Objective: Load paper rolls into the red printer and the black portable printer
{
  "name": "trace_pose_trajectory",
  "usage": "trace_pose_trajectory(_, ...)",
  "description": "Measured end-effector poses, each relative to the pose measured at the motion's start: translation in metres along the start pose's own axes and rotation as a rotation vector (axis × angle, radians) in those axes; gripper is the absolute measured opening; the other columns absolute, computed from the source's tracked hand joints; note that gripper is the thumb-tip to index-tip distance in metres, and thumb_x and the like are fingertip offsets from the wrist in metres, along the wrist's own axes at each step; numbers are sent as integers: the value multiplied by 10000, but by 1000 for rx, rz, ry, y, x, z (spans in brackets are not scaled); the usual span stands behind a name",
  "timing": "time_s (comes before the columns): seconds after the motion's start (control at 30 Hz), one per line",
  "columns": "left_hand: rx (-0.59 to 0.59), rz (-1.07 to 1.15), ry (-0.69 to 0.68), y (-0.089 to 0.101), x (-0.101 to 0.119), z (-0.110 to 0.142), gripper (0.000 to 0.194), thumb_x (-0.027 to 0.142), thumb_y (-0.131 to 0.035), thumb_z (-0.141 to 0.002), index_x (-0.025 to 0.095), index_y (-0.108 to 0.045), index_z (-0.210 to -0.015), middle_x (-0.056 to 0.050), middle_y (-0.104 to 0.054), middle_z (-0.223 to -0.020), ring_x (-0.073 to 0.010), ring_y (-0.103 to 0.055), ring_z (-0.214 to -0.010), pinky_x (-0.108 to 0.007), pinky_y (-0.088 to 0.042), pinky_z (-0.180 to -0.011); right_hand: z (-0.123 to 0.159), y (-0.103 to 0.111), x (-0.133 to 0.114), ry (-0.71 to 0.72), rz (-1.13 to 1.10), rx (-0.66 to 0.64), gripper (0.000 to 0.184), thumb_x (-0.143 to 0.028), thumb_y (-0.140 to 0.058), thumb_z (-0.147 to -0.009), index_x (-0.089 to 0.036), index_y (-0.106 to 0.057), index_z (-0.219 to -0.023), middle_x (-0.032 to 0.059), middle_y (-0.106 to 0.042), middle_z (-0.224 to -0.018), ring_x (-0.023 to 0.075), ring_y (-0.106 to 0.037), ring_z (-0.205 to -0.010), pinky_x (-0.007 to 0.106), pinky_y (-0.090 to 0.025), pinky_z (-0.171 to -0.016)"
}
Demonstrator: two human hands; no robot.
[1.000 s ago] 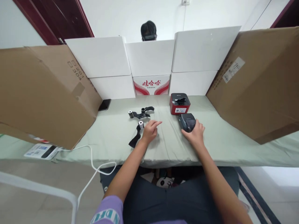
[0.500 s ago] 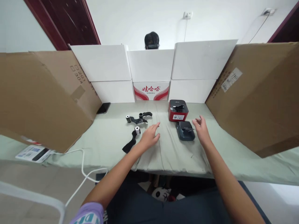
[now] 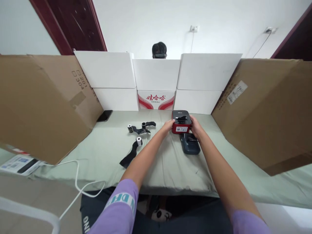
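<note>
My left hand (image 3: 168,125) presses the left side of a red receipt printer (image 3: 181,129) with a black top, where a black strip sticks out. On its right side is my right hand (image 3: 195,127), so the printer is gripped between the two. Just in front of it lies a smaller dark portable printer (image 3: 190,147), under my right wrist. To the left are a white paper roll (image 3: 139,141) with a long black tail, a second roll (image 3: 130,128) and a dark-ended roll (image 3: 143,125), their black strips loose on the cloth.
White boxes (image 3: 156,74) wall off the back, and brown cardboard panels stand left (image 3: 44,107) and right (image 3: 265,113). A phone (image 3: 104,115) lies by the left panel. A white cable (image 3: 78,177) hangs over the front edge. Another person's head (image 3: 159,50) shows behind the boxes.
Both hands have moved forward and closed on the sides of the red printer. The left hand came from beside the paper rolls, the right from beside the dark printer. The view has shifted slightly.
</note>
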State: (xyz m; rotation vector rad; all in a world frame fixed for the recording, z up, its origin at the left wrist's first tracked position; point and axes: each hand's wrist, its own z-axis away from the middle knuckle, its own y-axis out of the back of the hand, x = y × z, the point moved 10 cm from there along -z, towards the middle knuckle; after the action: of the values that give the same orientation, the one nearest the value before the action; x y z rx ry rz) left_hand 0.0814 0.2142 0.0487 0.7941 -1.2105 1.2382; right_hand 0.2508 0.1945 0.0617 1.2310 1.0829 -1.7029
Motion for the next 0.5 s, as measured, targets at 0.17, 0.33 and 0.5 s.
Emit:
trace_pose_trajectory(0.17, 64, -58, -72, 47, 14, 33, 268, 258, -594, -913, 224, -738, -1136, -33, -759, -1086, -169, -662, -1070, -311, -520, -996, 21, -49, -8, 42, -32, -204, 361, -512, -549, -899, -217, -740, -986, 1, -790, -829, 204, -706, -824, 309, -521, -821)
trace_pose_trajectory(0.33, 85, -90, -185, 79, 33, 67, 383, 311, -604, -923, 232, -705, -1283, -45, -760, -1186, -202, -661, -1151, -353, -517, -1039, 57, -88, -16, 136, -66, -349, 463, -607, -584, -877, -227, -742, -1090, 4, -805, -960, 240, -723, -1011, 347, -522, -947)
trace_pose_trajectory(0.5, 183, -149, -241, 111, 11, 97, 444, 400, -693, -867, 253, -721, -1285, -65, -740, -1288, -274, -631, -1271, -422, -495, -1084, 98, -93, 4, 249, 3, -365, 607, -724, -558, -853, -278, -709, -1236, 3, -791, -1118, 273, -674, -1207, 413, -500, -1057)
